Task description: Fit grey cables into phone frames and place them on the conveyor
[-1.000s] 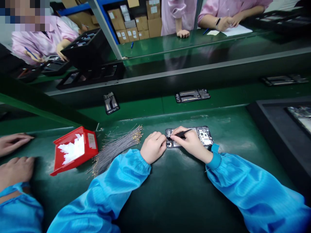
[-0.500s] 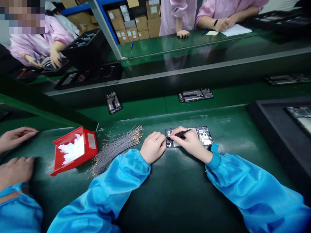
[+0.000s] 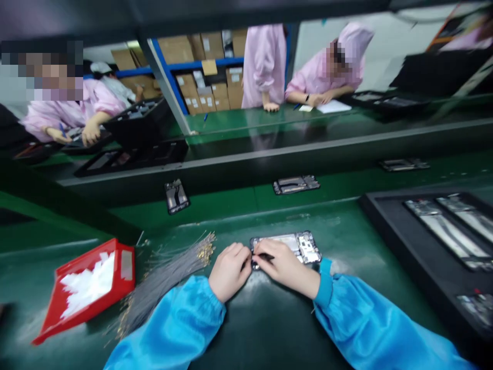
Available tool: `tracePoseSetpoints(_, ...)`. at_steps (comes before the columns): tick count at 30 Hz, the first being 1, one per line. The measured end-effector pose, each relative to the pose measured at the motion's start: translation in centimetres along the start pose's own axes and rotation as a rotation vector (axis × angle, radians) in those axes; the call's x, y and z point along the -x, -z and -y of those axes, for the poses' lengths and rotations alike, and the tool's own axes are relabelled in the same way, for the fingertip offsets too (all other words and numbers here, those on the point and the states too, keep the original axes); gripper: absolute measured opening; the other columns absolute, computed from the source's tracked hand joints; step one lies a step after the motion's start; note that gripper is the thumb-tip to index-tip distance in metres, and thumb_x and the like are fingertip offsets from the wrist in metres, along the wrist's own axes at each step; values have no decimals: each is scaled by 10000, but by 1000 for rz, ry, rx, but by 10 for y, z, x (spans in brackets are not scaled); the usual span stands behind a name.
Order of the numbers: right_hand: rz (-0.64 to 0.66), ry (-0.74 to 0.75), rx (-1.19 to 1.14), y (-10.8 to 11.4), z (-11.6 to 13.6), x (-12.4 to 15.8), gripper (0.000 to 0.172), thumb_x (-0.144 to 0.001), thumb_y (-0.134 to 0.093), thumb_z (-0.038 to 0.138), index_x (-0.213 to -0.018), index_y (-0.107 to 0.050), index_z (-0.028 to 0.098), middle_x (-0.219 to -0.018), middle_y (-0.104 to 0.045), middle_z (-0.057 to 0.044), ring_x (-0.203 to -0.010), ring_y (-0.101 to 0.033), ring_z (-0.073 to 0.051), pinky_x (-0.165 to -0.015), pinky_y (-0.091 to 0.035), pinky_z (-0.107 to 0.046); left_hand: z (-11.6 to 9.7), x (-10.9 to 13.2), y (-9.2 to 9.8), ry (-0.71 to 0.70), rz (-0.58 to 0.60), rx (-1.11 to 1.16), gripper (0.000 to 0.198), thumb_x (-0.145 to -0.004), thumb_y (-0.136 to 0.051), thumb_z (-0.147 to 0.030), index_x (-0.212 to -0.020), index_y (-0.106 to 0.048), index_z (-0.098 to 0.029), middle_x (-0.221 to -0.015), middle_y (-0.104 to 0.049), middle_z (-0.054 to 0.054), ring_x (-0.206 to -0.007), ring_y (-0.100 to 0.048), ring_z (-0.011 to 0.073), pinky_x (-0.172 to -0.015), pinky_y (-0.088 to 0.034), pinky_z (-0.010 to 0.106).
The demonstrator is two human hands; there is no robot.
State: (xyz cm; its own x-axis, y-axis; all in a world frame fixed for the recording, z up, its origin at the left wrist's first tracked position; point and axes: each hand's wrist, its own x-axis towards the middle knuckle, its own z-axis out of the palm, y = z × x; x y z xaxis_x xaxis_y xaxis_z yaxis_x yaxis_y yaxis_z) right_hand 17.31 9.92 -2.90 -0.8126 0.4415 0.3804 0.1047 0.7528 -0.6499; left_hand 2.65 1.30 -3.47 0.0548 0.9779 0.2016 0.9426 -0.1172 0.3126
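Observation:
An opened phone [image 3: 309, 247] lies flat on the green bench, its circuit board showing at the right end. Over its left half, my right hand [image 3: 285, 267] pinches black tweezers [image 3: 265, 256]; the tips are hidden. At the phone's left edge, my left hand [image 3: 230, 271] has its fingers curled together, close to the right fingertips. What the left fingers hold, if anything, does not show. Left of that hand lies a bundle of thin grey cables [image 3: 165, 282] with gold ends.
A red bin [image 3: 128, 263] of white paper pieces stands at left. At right is a black tray [image 3: 379, 226] with several opened phones. More opened phones, one a phone with a black strip [image 3: 296, 185], lie on the ledge behind. People in pink work across the bench.
The view has tilted up and shifted, so the bench sits lower and more of the right tray shows. The neighbour's hands at left have left view. My right hand stays on the tweezers.

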Motion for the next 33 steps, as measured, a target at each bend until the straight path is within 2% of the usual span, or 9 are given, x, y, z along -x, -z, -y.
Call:
tracePoseSetpoints(4, -81, 29, -16, 5, -5, 4, 78, -824, -483, 244, -775, -511, 190, -734, -558, -22, -701, -522, -136, -622, -432, -250, 8, -2, 0, 3, -23, -4, 138, -806, -402, -158, -702, -491, -179, -696, -506, 14, -687, -479, 152, -618, -398, 253)
tracePoseSetpoints(6, -214, 7, 21, 17, -14, 10, 79, -831, -450, 216, -770, -495, 192, -750, -538, -29, -714, -514, -138, -631, -427, -257, 11, -3, 4, -19, 3, 11, 163, -811, -389, -151, -696, -500, -180, -699, -515, 17, -683, -488, 147, -617, -400, 247)
tracePoseSetpoints(8, -368, -48, 138, 33, -27, 19, 108, -836, -407, 190, -747, -469, 193, -731, -507, -32, -690, -496, -142, -618, -412, -270, 13, -2, 9, -76, 69, 65, 171, -803, -387, -130, -700, -513, -182, -713, -528, 16, -690, -497, 139, -629, -405, 237)
tracePoseSetpoints(11, -448, -159, 410, 55, -49, 36, 128, -827, -411, 202, -701, -430, 201, -665, -471, -19, -625, -471, -150, -579, -378, -280, 10, 2, 14, -167, 162, 138, 162, -757, -425, -83, -760, -536, -201, -778, -549, 6, -748, -508, 132, -671, -409, 226)
tracePoseSetpoints(15, -391, -311, 500, 62, -60, 53, 183, -848, -406, 260, -672, -398, 208, -571, -452, 17, -511, -466, -135, -503, -353, -262, -1, 5, 10, -247, 140, -36, 125, -731, -484, -96, -768, -505, -214, -809, -548, -4, -750, -495, 155, -682, -397, 274)
tracePoseSetpoints(21, -258, -228, 76, 47, -36, 49, 142, -858, -432, 270, -759, -500, 194, -691, -561, -15, -632, -545, -136, -596, -440, -262, -12, 4, 4, -441, -7, -290, 87, -778, -493, -139, -713, -470, -192, -728, -512, 0, -683, -461, 160, -650, -355, 303)
tracePoseSetpoints(25, -199, -77, -228, 44, -22, 44, 77, -826, -512, 240, -800, -569, 196, -856, -595, -47, -825, -568, -151, -743, -456, -299, -13, 2, 9, -468, 30, -359, 99, -797, -491, -152, -703, -477, -179, -709, -504, 11, -669, -449, 162, -626, -326, 311)
tracePoseSetpoints(29, -195, -128, -266, 43, -19, 45, 55, -796, -546, 192, -834, -586, 197, -899, -590, -53, -864, -562, -158, -786, -446, -326, -17, 3, 17, -490, 96, -412, 77, -830, -475, -159, -757, -497, -163, -738, -517, 24, -702, -461, 170, -640, -324, 322)
tracePoseSetpoints(33, -160, -186, -249, 43, -21, 45, 148, -793, -520, 146, -914, -588, 199, -929, -596, -54, -887, -563, -165, -799, -448, -339, -24, 4, 22, -431, 140, -465, 117, -835, -458, -134, -724, -489, -157, -740, -521, 35, -713, -468, 186, -643, -332, 336)
